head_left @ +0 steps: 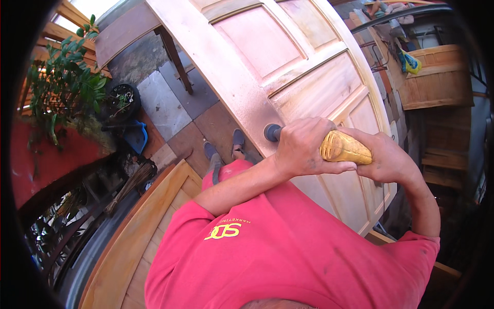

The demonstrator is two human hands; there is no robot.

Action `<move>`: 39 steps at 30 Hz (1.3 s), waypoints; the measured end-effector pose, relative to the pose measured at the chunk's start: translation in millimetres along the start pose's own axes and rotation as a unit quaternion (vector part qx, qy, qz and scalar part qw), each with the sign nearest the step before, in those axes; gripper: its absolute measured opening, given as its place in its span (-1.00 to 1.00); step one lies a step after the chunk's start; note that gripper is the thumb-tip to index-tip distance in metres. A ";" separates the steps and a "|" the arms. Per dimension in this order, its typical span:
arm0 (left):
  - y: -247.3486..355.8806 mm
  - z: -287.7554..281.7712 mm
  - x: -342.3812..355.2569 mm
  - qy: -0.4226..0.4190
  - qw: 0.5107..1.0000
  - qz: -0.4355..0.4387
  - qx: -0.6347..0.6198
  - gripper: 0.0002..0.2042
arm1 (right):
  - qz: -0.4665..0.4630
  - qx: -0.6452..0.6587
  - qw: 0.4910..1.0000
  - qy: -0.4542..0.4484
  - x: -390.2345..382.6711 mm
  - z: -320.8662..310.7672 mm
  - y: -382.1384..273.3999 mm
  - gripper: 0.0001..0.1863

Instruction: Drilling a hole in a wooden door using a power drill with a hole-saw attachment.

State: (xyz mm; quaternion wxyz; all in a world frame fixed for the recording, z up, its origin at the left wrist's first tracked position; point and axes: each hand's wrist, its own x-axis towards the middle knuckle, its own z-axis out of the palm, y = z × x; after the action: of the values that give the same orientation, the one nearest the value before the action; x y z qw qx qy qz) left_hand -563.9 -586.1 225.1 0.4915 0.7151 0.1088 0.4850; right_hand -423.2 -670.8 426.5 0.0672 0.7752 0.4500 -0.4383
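My left hand (304, 149) and my right hand (391, 157) are wrapped round a yellow hand tool (343, 148), the left toward its front, the right at the back. The tool's round dark head (271, 133) is at the near edge of a pale wooden panelled door (247, 62), beside a darker dusty patch on the stile. Whether the head touches the wood is hard to tell. The door lies tilted across the view beyond my hands, partly hidden by my arms and red shirt.
Another wooden panel (136, 247) leans at the lower left. A table (126, 36), leafy plant (67, 77), black pot (123, 100), blue dustpan (135, 138) and straw broom (128, 190) stand left. My feet (211, 149) are on tiles. Wooden furniture (432, 87) and clutter fill the right.
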 end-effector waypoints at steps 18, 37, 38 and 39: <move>4.6 -9.5 4.4 -0.040 0.999 0.003 0.009 -0.31 | -0.014 -0.058 0.998 -0.021 -0.8 -2.1 8.7 -0.04; 4.2 -9.5 6.7 -0.027 0.999 0.014 0.009 -0.31 | -0.024 -0.073 0.997 -0.019 1.4 -3.6 7.7 -0.04; 4.1 -9.4 7.0 -0.027 0.999 0.015 0.010 -0.31 | -0.018 -0.068 0.997 -0.015 1.7 -3.6 7.4 -0.04; 4.4 -9.3 6.5 -0.029 1.000 0.008 0.006 -0.31 | -0.011 -0.064 0.998 -0.013 1.9 -3.2 7.1 -0.05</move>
State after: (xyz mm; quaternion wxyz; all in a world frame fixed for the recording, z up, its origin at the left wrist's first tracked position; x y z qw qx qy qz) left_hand -569.4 -578.6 232.9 0.4860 0.7328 0.0916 0.4673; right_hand -415.5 -672.1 424.9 0.1178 0.7585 0.4850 -0.4190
